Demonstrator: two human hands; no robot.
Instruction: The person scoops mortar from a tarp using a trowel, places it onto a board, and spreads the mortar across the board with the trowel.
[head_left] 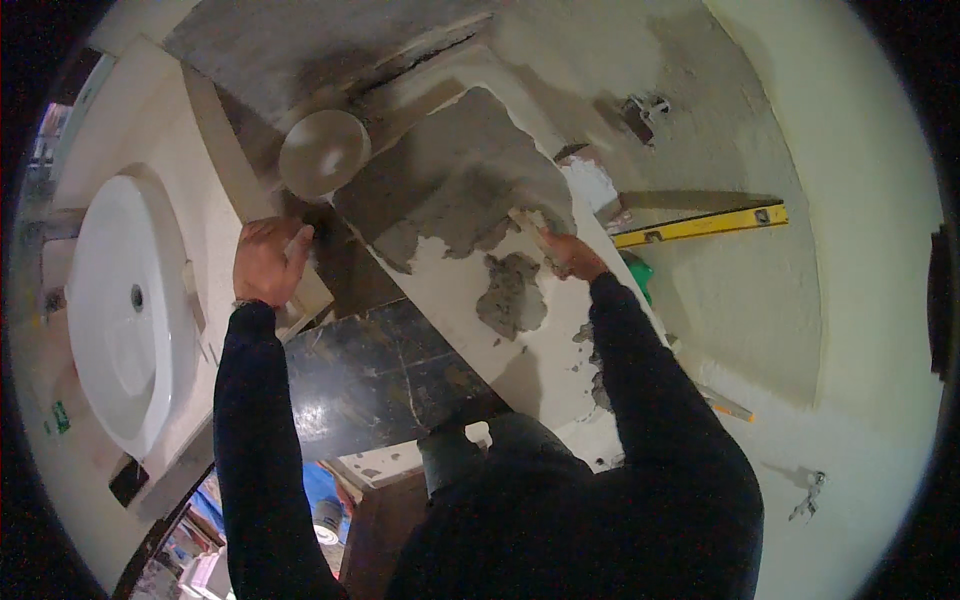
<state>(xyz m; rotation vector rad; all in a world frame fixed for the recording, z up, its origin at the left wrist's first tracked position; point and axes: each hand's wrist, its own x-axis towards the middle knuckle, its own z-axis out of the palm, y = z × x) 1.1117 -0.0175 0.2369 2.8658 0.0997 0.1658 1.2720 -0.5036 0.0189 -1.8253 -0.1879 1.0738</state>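
Observation:
My right hand (573,257) is closed around a pale, flat-edged tool (530,227), possibly a trowel; its far side is hard to make out. The tool is over a long pale surface (460,320), at the border of a spread layer of wet grey mortar (440,165). A separate mortar patch (512,297) lies nearer to me, left of my right forearm. My left hand (270,262) leans on the edge of the beige countertop (215,130), fingers curled and thumb pointing away.
A white oval basin (130,310) is set in the countertop. Beyond my left hand stands a round whitish bowl-like thing (325,155). A yellow spirit level (700,222) lies at the right. Dark glossy tile (370,370) lies between my arms. A can (327,520) stands lower left.

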